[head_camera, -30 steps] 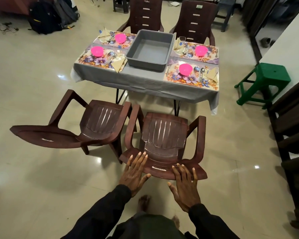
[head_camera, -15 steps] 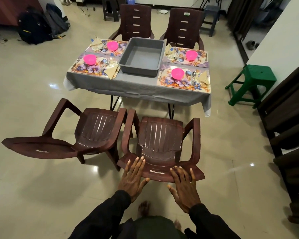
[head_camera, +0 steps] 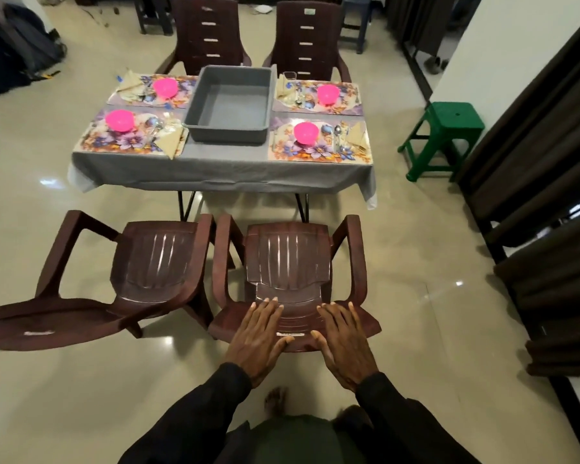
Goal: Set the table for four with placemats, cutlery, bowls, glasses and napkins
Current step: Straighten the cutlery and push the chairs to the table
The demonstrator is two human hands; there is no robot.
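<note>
Fingers (head_camera: 265, 313) now together on chair (head_camera: 288, 262)

Four floral placemats (head_camera: 124, 142), each with pink bowl (head_camera: 119, 120), napkin (head_camera: 169, 144), cutlery (head_camera: 338, 135)

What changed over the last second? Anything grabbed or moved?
The left hand and right hand slid further onto the top of the near chair, the right one more so. Their spread fingers drew together. They lie flat, gripping nothing. The chair, the grey tub and the laid table look unmoved.
</note>
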